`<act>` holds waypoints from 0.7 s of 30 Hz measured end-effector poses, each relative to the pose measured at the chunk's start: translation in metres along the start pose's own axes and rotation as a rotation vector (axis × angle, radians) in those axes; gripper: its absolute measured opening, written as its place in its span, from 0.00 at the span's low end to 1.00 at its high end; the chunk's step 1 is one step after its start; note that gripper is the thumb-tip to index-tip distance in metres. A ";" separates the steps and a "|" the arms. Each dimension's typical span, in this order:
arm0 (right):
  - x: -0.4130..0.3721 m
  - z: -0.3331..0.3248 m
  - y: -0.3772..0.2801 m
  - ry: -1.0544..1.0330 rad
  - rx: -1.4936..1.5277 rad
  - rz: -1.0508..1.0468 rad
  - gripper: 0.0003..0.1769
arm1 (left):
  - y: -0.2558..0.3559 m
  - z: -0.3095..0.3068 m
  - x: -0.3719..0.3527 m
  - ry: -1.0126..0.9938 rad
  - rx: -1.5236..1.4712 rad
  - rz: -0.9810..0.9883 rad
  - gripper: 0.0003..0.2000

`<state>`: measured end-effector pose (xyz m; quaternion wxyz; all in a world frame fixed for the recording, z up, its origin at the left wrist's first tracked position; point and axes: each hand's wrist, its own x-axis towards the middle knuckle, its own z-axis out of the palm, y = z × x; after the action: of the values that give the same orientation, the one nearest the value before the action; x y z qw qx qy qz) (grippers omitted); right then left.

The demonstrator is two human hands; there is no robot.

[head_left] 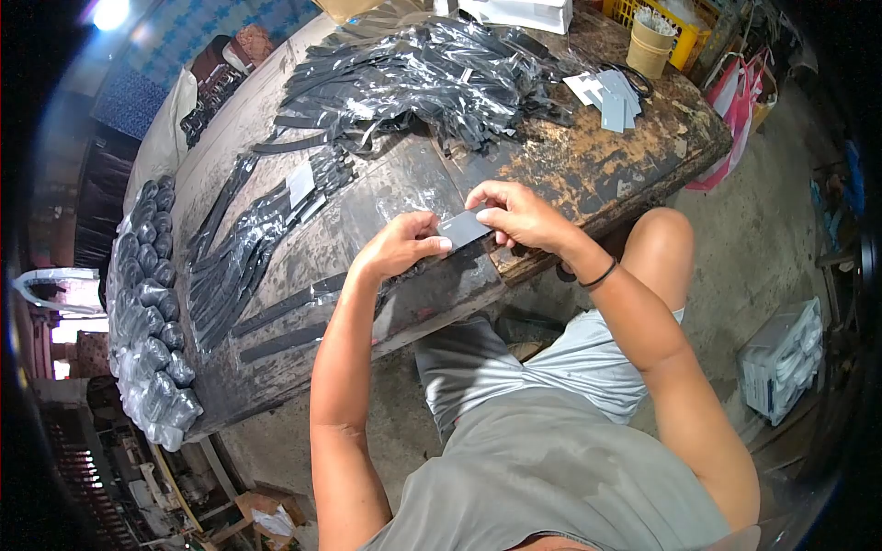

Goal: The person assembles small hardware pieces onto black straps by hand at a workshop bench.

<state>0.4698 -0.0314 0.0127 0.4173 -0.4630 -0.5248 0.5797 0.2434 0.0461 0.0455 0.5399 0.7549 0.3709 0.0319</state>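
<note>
Between my two hands, over the table's near edge, is a small grey card (pixel 466 230) with a little pale print near its left end. My left hand (pixel 405 244) pinches the card's left end between thumb and fingers. At the other end my right hand (pixel 520 217) is closed on the card, its index finger bent over the top. Dark flat strips (pixel 299 308) lie on the table just left of my left hand. Beyond them rests a bundle of black strips (pixel 253 248) with a pale card (pixel 300 184) on it.
A large heap of black strips in clear plastic (pixel 413 78) covers the table's far part. Grey cards (pixel 614 103) lie at the right, near a tan cup (pixel 650 48). Rolled, plastic-wrapped black bundles (pixel 152 303) line the left edge. A pink-and-white bag (pixel 735 119) hangs beyond the right corner.
</note>
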 end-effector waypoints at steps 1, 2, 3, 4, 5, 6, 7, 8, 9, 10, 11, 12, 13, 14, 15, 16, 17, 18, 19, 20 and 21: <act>0.001 0.004 0.000 0.000 0.001 0.000 0.09 | 0.001 -0.001 0.001 -0.015 0.092 0.007 0.10; 0.002 0.009 0.000 0.022 -0.060 -0.011 0.09 | 0.001 -0.001 0.003 -0.017 0.092 0.006 0.10; 0.002 0.014 -0.001 0.044 -0.121 -0.022 0.10 | -0.001 0.000 0.004 -0.011 0.100 0.014 0.10; 0.000 0.017 -0.006 0.072 -0.110 -0.051 0.09 | -0.002 0.002 0.006 -0.006 0.108 0.021 0.10; -0.002 0.017 -0.007 0.073 -0.108 -0.050 0.09 | -0.003 0.003 0.007 -0.008 0.108 0.020 0.10; -0.003 0.017 -0.007 0.102 -0.055 -0.033 0.09 | -0.004 0.005 0.006 0.006 0.018 0.022 0.10; -0.004 0.016 -0.007 0.130 -0.002 -0.016 0.09 | -0.006 0.006 0.006 0.022 -0.072 0.025 0.10; -0.004 0.014 -0.007 0.166 0.021 -0.015 0.10 | -0.009 0.005 0.007 0.024 -0.073 0.024 0.10; -0.005 0.012 -0.005 0.162 0.021 -0.015 0.10 | -0.011 0.004 0.007 0.040 -0.070 0.018 0.10; -0.005 0.010 -0.003 0.163 0.000 -0.006 0.10 | -0.014 0.003 0.007 0.057 -0.068 0.012 0.10; -0.006 0.009 -0.002 0.165 -0.021 0.003 0.09 | -0.016 0.003 0.007 0.059 -0.070 0.011 0.10; -0.007 0.011 -0.002 0.187 -0.021 0.008 0.08 | -0.014 0.004 0.007 0.067 -0.077 0.020 0.10; -0.008 0.012 -0.002 0.187 -0.022 0.009 0.08 | -0.014 0.005 0.007 0.074 -0.083 0.029 0.10; -0.009 0.013 -0.002 0.289 -0.247 -0.166 0.07 | -0.015 0.005 0.007 0.075 -0.085 0.029 0.10; -0.009 0.014 -0.002 0.389 -0.472 -0.342 0.06 | -0.017 0.005 0.008 0.069 -0.090 0.041 0.10; -0.010 0.015 -0.001 0.387 -0.472 -0.341 0.06 | -0.019 0.005 0.008 0.064 -0.095 0.051 0.10; -0.010 0.016 -0.001 0.381 -0.527 -0.427 0.06 | -0.020 0.005 0.008 0.065 -0.097 0.051 0.10; -0.010 0.018 -0.001 0.373 -0.582 -0.514 0.07 | -0.021 0.005 0.008 0.065 -0.096 0.054 0.10; -0.010 0.020 0.000 0.372 -0.583 -0.514 0.07 | -0.021 0.005 0.008 0.065 -0.094 0.057 0.10; -0.010 0.022 0.001 0.376 -0.605 -0.531 0.06 | -0.022 0.005 0.008 0.067 -0.095 0.057 0.10; -0.010 0.025 0.003 0.380 -0.626 -0.547 0.06 | -0.022 0.005 0.008 0.068 -0.086 0.051 0.10</act>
<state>0.4480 -0.0464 0.0115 0.4840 -0.5094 -0.6918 0.1662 0.2395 0.0504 0.0220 0.5579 0.7388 0.3679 0.0871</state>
